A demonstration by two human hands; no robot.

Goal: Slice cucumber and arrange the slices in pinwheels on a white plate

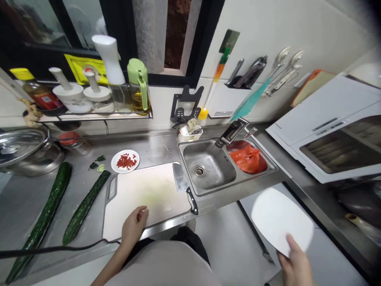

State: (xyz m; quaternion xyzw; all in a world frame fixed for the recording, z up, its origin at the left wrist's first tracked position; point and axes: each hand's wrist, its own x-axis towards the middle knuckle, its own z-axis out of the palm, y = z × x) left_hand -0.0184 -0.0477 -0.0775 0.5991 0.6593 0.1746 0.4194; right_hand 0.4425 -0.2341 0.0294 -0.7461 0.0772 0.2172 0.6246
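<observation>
My right hand grips the near edge of a white plate, thumb on top, out over the floor right of the counter. The plate is bare and tilted. My left hand is at the front edge of a white cutting board, its fingers curled in with nothing seen in them. A faint green stain marks the middle of the board. On its right side lies a kitchen knife with a black handle. Left of the board are a cut cucumber and a longer whole cucumber.
Behind the board sits a small plate of red pieces, beside cucumber ends. A double sink holds a red plastic bag. Seasoning jars line a rack, above a steel pot. A black cord crosses the counter front.
</observation>
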